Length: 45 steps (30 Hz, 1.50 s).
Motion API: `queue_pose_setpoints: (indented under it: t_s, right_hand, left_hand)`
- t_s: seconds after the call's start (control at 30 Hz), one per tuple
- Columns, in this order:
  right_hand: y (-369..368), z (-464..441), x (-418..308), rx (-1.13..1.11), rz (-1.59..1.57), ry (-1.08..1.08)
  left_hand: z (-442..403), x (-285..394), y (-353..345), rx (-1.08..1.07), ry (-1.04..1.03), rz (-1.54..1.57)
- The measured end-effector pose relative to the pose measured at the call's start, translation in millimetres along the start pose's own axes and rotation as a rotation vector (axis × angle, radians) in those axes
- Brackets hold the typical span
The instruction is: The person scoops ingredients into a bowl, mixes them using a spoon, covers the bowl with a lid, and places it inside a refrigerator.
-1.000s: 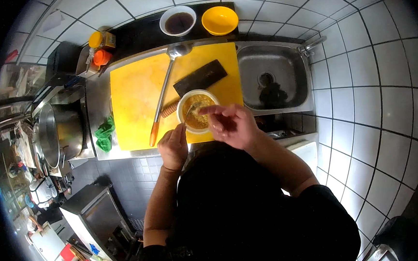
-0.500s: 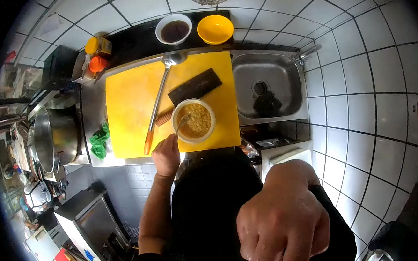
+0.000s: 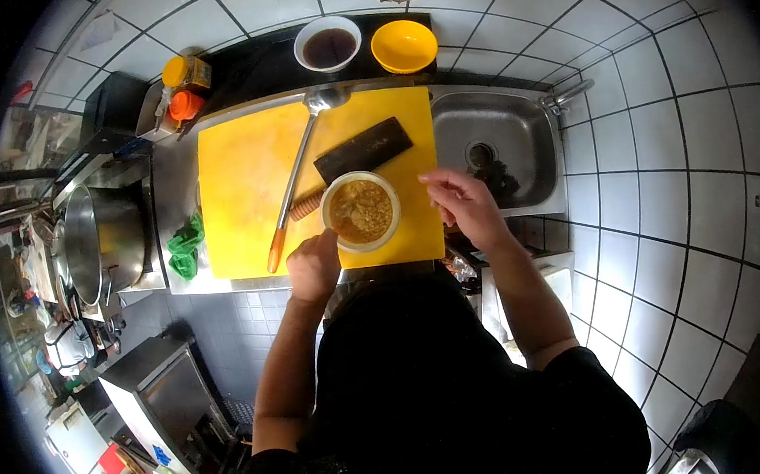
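A white bowl (image 3: pixel 396 227) of yellowish-brown, lumpy food in broth stands near the front edge of the yellow cutting board (image 3: pixel 244 176). At the bowl's near-left rim, my left hand (image 3: pixel 314 266) is closed around a spoon, which is mostly hidden now. My right hand (image 3: pixel 468 206) hovers over the board's right edge, apart from the bowl, fingers loosely bent and nothing visible in them. Behind the bowl lies a cleaver with a dark blade (image 3: pixel 363 151) and ridged brown handle (image 3: pixel 306 205). A long ladle (image 3: pixel 301 153) with an orange-brown handle rests left of it.
On the back ledge are a white bowl (image 3: pixel 297 52) of dark liquid and a yellow bowl (image 3: pixel 405 47). A steel sink (image 3: pixel 522 130) adjoins the board's right side. A green cloth (image 3: pixel 186 247) and a large pot (image 3: pixel 116 238) are to the left, beside lidded jars (image 3: pixel 186 105).
My right hand has moved from close below the camera, where it was a fist, forward to the right of the bowl. The spoon has sunk from clear view; my left hand stays at the rim.
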State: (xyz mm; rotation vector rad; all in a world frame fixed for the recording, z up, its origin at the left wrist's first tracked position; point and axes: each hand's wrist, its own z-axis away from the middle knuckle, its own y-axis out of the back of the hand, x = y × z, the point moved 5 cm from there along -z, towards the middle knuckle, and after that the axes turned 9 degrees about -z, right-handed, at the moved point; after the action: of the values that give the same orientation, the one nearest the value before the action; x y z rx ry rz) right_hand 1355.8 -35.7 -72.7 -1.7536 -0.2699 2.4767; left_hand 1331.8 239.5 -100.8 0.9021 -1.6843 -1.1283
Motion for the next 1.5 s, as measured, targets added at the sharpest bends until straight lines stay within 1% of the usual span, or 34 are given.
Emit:
queue_pose_setpoints:
  t_s: [0.07,0.1,0.2,0.3,0.37,0.4,0.47,0.5,0.57,0.6,0.7,0.8,0.93,0.97,1.07,1.1,1.2,1.23,1.33,1.37,1.47,1.5]
  right_hand:
    - [16.0,-7.2,39.7,0.1,0.137,-0.068]
    - [22.8,-8.8,56.2,0.152,0.204,-0.103]
    - [23.9,-12.7,80.8,0.174,0.398,-0.078]
    - [9.8,-18.0,87.7,0.146,0.484,-0.152]
    - [5.5,-20.3,95.9,0.143,0.536,-0.062]
    - [5.0,-21.3,98.9,0.142,0.561,-0.017]
    - [4.3,-20.5,97.7,0.141,0.553,0.031]
    - [3.5,-20.9,96.7,0.142,0.549,0.055]
    - [1.7,-16.4,90.9,0.151,0.517,0.039]
    - [2.8,-17.8,87.6,0.153,0.506,0.038]
    - [2.6,-21.9,98.2,0.135,0.543,-0.024]
    - [3.7,-27.7,117.6,0.081,0.649,0.056]
    - [-0.5,-21.9,109.4,0.08,0.606,0.003]
    - [-0.9,-24.3,108.9,0.08,0.602,0.0]
    - [-4.0,-24.1,112.8,0.09,0.616,0.001]
    - [-3.6,-23.9,113.8,0.097,0.628,0.006]
    - [-2.9,-24.6,119.0,0.066,0.57,-0.002]
    - [-3.4,-23.9,118.4,0.07,0.566,-0.016]
    - [-3.4,-22.8,114.7,0.09,0.542,-0.037]
    - [-3.1,-22.7,113.2,0.097,0.526,-0.03]
    - [-1.1,-22.6,118.9,0.105,0.497,-0.05]
    - [-2.4,-25.0,121.5,0.1,0.489,-0.059]
  left_hand:
    - [1.7,3.6,-5.3,-0.051,-0.067,0.002]
    - [1.1,7.9,-7.1,-0.137,-0.096,-0.024]
    - [-4.5,15.5,-23.5,-0.192,-0.164,-0.008]
    - [-25.6,13.6,-27.1,-0.141,-0.151,-0.024]
    - [-32.1,5.8,-28.2,-0.108,-0.121,-0.104]
    - [-31.9,3.1,-29.1,-0.145,-0.101,-0.137]
    - [-27.2,2.5,-23.5,-0.224,-0.059,-0.204]
    - [-22.5,7.3,-22.1,-0.298,-0.062,-0.222]
    - [-18.9,22.0,-13.1,-0.337,-0.101,-0.155]
    - [-22.1,30.2,-10.3,-0.325,-0.128,-0.123]
    - [-30.7,26.2,-28.8,-0.233,-0.169,-0.076]
    - [-34.3,3.0,-31.9,-0.112,-0.056,-0.058]
    - [-28.3,9.5,-12.0,-0.049,-0.098,-0.244]
    - [-26.8,11.6,-11.5,0.003,-0.103,-0.252]
    - [-27.4,14.2,-25.1,0.027,-0.163,-0.168]
    - [-27.4,18.2,-30.1,0.02,-0.171,-0.092]
    - [-23.6,28.1,-36.1,-0.157,-0.274,-0.091]
    - [-23.9,29.4,-26.9,-0.138,-0.283,-0.035]
    - [-21.5,21.6,-7.7,-0.094,-0.222,-0.016]
    - [-23.2,19.4,-2.5,-0.092,-0.152,0.037]
    - [-27.0,20.5,-13.2,-0.2,-0.052,0.045]
    - [-29.6,20.5,-20.4,-0.182,-0.048,0.032]
